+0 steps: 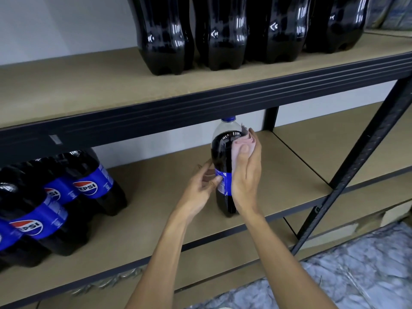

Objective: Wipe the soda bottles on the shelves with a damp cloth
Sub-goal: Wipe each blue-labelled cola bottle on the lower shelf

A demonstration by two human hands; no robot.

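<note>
Overall, a dark steel shelving rack (pixel 200 101) with matt tan fibreboard boards fills the view, with a grey-white marbled floor (pixel 356 264) at near right. On the upper shelf stands a row of four large glossy dark bottles (pixel 223 41), their tops out of view. On the middle shelf (pixel 156 186), at left, sits a cluster of dark cola bottles with blue Pepsi labels (pixel 55 197), well apart from the item in hand.

Item in hand: one upright clear plastic soda bottle (pixel 220 150) of dark cola with a blue label. Its base rests on the middle shelf near the front edge, its long axis is vertical, and its blue cap (pixel 228 118) sits just below the upper beam.

The right hand (pixel 245 175) is on the bottle's right side. Its fingers (pixel 253 139) curl round the shoulder and its thumb presses a small folded pink cloth (pixel 236 152) against the smooth curved plastic above the label. The left hand (pixel 200 184) is on the left side, thumb and fingers pinching the bottle at label height, apparently to steady it.

Assessment: wiping is under way at the shoulder. The unwiped body lies straight down the vertical axis from the cloth, so the next stroke likely runs downward or round. The right hand is nearer the work. Slick plastic may twist under pressure, so the left grip must hold. Dampness of the cloth cannot be told.
</note>
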